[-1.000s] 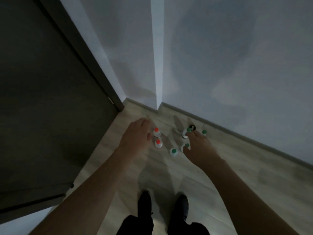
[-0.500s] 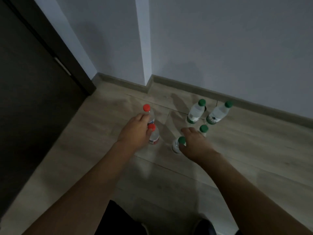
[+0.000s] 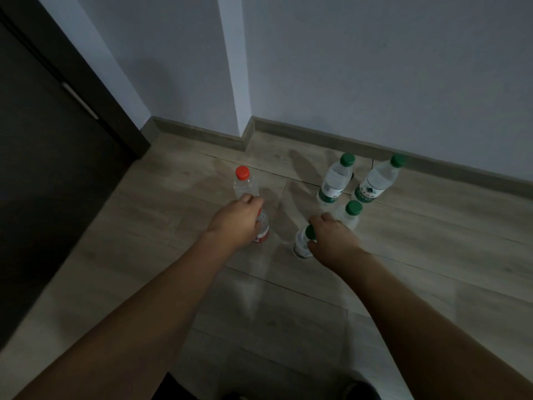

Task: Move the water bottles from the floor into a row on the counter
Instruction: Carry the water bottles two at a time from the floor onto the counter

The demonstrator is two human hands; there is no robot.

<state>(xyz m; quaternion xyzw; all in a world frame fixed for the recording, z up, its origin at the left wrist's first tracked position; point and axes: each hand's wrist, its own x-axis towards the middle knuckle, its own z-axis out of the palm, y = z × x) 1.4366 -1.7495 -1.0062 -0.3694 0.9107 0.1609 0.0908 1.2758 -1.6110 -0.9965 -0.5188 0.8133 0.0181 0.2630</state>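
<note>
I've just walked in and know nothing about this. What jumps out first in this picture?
Six clear plastic water bottles stand on the pale wooden floor near a wall corner: two red-capped on the left, four green-capped on the right. The left hand curls round the nearer red-capped bottle, behind which the other red-capped bottle stands free. The right hand closes on the nearest green-capped bottle.

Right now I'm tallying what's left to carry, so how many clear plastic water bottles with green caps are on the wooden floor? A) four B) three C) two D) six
A: four green caps show, two by the wall, one nearer and one at the right hand, its cap at.
</note>
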